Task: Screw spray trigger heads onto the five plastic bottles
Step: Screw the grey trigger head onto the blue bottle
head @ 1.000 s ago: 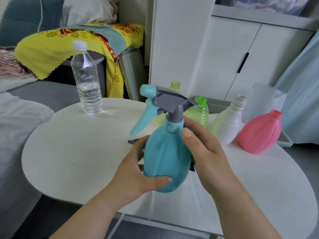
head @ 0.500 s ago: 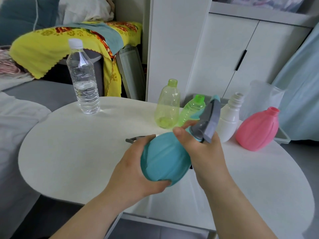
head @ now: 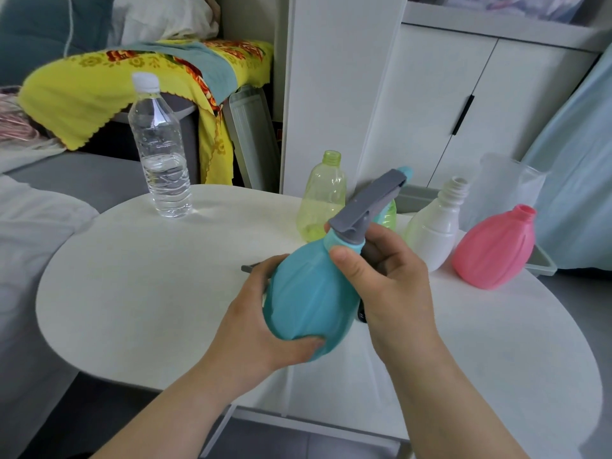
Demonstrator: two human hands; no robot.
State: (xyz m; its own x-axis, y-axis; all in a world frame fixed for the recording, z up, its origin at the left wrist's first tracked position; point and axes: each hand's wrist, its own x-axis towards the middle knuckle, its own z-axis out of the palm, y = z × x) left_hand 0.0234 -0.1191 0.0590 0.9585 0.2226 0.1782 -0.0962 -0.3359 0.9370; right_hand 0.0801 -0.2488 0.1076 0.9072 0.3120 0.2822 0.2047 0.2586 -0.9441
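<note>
A teal bottle (head: 306, 293) is tilted to the right above the white table (head: 149, 286). My left hand (head: 265, 329) cups its body from below. My right hand (head: 387, 286) grips the neck, where a grey and teal spray trigger head (head: 367, 205) sits on it. Behind stand a yellow-green bottle (head: 323, 197), a green bottle (head: 387, 217) mostly hidden by the trigger head, a white bottle (head: 433, 226) and a pink bottle (head: 495, 248), all without heads where their necks show.
A clear water bottle (head: 160, 150) with a white cap stands at the table's back left. A grey tray (head: 543, 265) and a clear plastic bag (head: 506, 183) sit behind the pink bottle. A dark object (head: 250, 268) lies under my hands. White cabinets rise behind.
The teal bottle has tipped from upright to leaning right. The trigger head has turned from pointing left to pointing back right, and both hands kept hold.
</note>
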